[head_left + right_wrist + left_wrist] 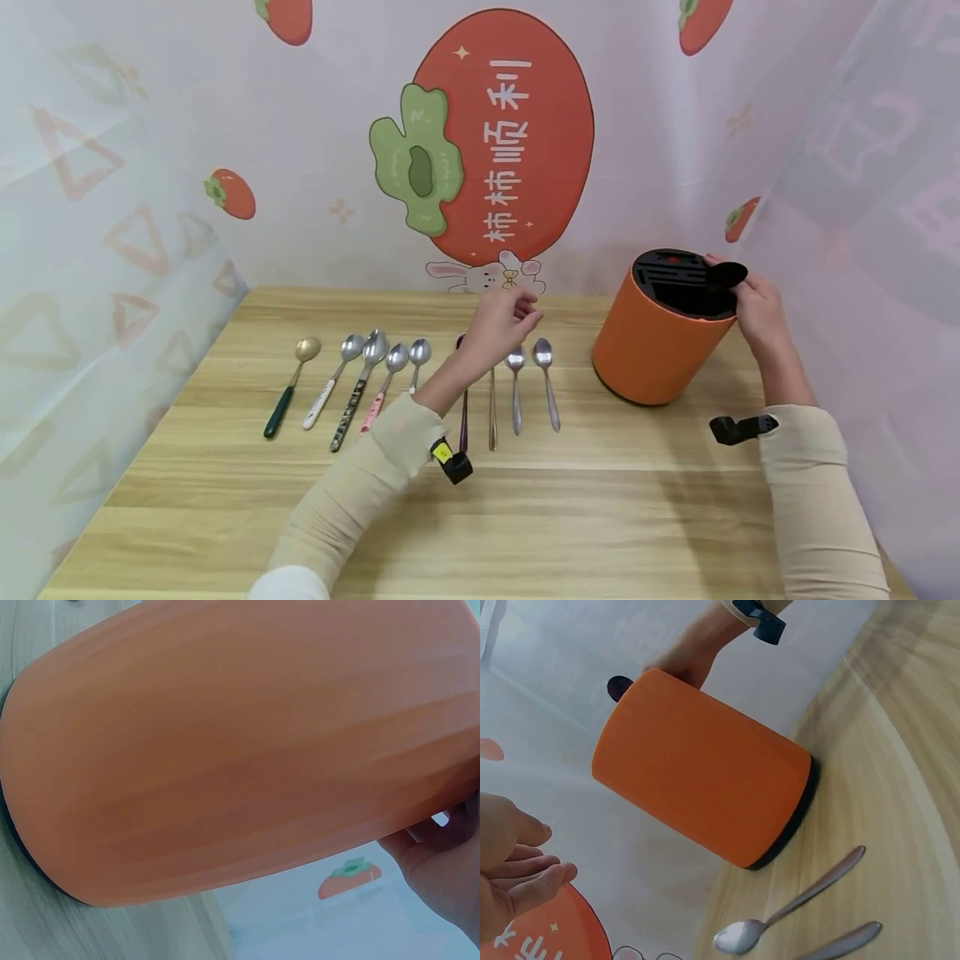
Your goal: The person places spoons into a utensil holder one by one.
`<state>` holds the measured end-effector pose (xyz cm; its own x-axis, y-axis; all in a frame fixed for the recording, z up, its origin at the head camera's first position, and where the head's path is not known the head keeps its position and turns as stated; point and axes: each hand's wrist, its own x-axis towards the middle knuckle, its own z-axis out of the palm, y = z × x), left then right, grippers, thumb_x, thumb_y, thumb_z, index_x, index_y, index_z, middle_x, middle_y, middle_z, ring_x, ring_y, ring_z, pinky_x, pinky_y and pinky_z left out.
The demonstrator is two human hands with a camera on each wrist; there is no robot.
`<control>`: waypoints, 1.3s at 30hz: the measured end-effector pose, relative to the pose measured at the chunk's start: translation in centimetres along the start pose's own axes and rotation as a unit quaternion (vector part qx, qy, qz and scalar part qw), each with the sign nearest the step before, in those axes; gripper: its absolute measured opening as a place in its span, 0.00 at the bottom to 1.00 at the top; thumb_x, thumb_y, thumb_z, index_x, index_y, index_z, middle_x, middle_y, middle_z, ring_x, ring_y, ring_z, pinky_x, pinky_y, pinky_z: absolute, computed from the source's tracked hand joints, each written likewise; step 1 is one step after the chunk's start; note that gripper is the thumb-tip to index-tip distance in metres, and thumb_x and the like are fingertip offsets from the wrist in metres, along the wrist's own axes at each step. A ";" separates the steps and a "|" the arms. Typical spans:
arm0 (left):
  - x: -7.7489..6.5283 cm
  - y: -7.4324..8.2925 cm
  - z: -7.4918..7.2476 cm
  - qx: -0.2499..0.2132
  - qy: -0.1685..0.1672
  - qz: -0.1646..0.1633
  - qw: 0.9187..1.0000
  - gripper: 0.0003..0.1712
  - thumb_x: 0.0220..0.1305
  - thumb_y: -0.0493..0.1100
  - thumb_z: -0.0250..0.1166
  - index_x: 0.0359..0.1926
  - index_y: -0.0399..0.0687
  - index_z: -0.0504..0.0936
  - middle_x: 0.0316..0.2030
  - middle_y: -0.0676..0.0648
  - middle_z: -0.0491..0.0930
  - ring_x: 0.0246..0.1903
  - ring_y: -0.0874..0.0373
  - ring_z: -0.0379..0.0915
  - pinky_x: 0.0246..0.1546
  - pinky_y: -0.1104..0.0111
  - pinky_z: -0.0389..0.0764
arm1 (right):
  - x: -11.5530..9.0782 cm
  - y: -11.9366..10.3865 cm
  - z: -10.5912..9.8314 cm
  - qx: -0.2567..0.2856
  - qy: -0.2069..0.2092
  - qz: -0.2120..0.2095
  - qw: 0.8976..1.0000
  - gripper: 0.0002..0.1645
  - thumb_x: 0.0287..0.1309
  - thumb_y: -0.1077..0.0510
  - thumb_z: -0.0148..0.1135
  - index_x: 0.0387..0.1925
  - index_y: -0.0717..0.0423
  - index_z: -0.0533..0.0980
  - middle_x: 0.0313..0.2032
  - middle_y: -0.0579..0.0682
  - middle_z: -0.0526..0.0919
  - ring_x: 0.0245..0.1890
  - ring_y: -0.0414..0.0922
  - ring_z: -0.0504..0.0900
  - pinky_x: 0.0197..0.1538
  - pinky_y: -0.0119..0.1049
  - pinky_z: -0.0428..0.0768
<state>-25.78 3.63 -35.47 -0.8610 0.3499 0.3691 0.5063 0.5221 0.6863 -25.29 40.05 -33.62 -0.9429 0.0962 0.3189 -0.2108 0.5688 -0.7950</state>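
Note:
An orange knife block (652,350) with a black slotted top stands on the table at the right. My right hand (761,312) holds its right side by the rim; most of that hand is hidden behind it in the left wrist view. A black spoon (726,275) sticks up from the top beside those fingers. Over the row of spoons hovers my left hand (504,321), fingers loosely bent, nothing held. Nearest below it lie a purple spoon (463,417), a gold-handled spoon (492,417) and two silver spoons, one (739,936) also in the left wrist view.
Left of my left forearm lie several more spoons, among them a green-handled one (281,408), a white-handled one (322,400) and a dark patterned one (351,408). A printed cloth wall (315,208) closes the back and both sides of the wooden table (562,525).

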 end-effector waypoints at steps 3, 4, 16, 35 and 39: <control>-1.1 -0.7 -0.2 0.012 0.001 -0.014 1.000 0.14 0.60 0.41 0.64 0.46 0.40 0.79 0.36 0.48 0.81 0.35 0.61 0.79 0.35 0.77 0.80 | 0.0 0.0 0.0 0.007 0.005 -0.004 1.000 0.26 0.71 0.47 0.37 0.62 0.53 0.69 0.61 0.33 0.70 0.60 0.26 0.64 0.63 0.19 0.57; -1.5 -0.9 -0.3 0.015 0.002 -0.018 1.000 0.14 0.60 0.41 0.64 0.46 0.40 0.79 0.36 0.48 0.81 0.35 0.61 0.79 0.35 0.77 0.80 | 0.0 0.0 0.0 0.009 0.006 -0.005 1.000 0.26 0.71 0.47 0.37 0.62 0.53 0.69 0.61 0.34 0.70 0.60 0.26 0.64 0.62 0.18 0.57; -4.8 -4.4 -0.3 0.049 -0.003 -0.058 0.997 0.11 0.61 0.39 0.62 0.42 0.37 0.81 0.34 0.45 0.83 0.34 0.58 0.81 0.34 0.74 0.81 | -0.4 0.0 -0.2 -0.002 -0.005 0.005 1.000 0.27 0.71 0.43 0.35 0.63 0.46 0.68 0.61 0.30 0.68 0.60 0.25 0.63 0.65 0.24 0.55; -7.8 -8.6 0.5 0.192 -0.031 -0.100 0.976 0.05 0.53 0.36 0.66 0.25 0.40 0.78 0.17 0.50 0.76 0.14 0.63 0.67 0.14 0.75 0.68 | -0.3 -0.1 -0.1 -0.007 -0.003 0.004 1.000 0.28 0.70 0.42 0.35 0.63 0.47 0.68 0.63 0.35 0.68 0.59 0.25 0.64 0.63 0.23 0.58; -7.9 -9.0 0.7 0.224 -0.050 -0.120 0.966 0.19 0.52 0.36 0.64 0.12 0.49 0.66 0.11 0.52 0.67 0.11 0.61 0.63 0.11 0.72 0.64 | -0.3 -0.1 -0.1 0.002 -0.002 -0.001 1.000 0.26 0.70 0.42 0.36 0.62 0.44 0.69 0.62 0.36 0.69 0.58 0.25 0.65 0.60 0.19 0.59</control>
<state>-23.48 -3.27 -45.04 -0.9583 0.2395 0.1558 0.2828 0.8732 0.3969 -25.00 40.02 -33.55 -0.9435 0.0927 0.3183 -0.2131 0.5658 -0.7965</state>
